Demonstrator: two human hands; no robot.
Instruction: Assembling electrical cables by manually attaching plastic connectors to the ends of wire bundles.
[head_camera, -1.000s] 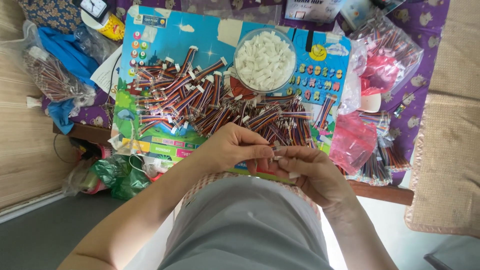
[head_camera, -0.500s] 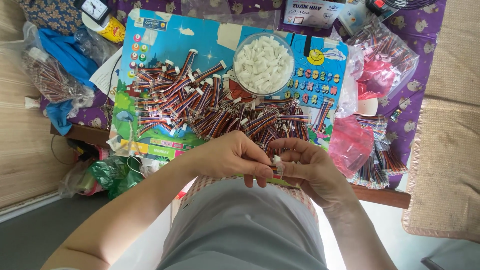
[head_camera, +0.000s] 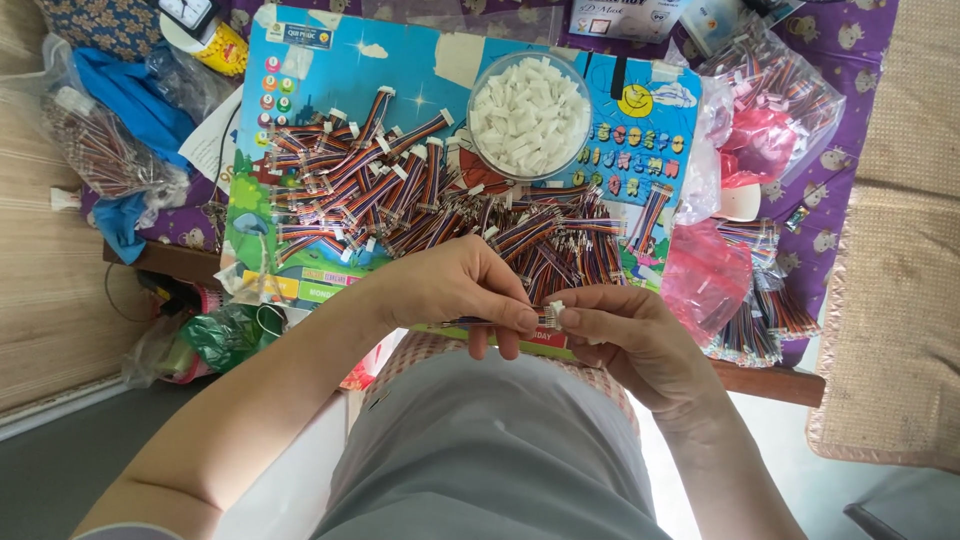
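White plastic shows between our fingertips: a small connector (head_camera: 553, 315) is pinched by the right hand (head_camera: 630, 340), and the left hand (head_camera: 455, 290) grips the striped ribbon cable (head_camera: 480, 322) that runs into it. Half a second ago the two hands sat much the same, close together over our lap; since then they have drawn a little tighter, thumbs and forefingers now meeting at the connector. A second ago the left hand reached further over the right one and covered the joint; now the joint is in plain sight.

Our left hand comes in from the lower left, wrist bent, fingers curled downward around the cable. Our right hand comes from the lower right, palm turned toward us, thumb and forefinger closed on the connector and the other fingers loosely folded beneath. Both hands hover just off the near edge of the surface (head_camera: 770, 380), above our grey shirt.

Beyond them a heap of cables (head_camera: 420, 195) lies on a colourful board (head_camera: 300, 90), and a clear bowl (head_camera: 480, 90) of white connectors stands at its far side. Pink bags (head_camera: 700, 280) lie to the right, with more cable bundles (head_camera: 765, 315) beside them.
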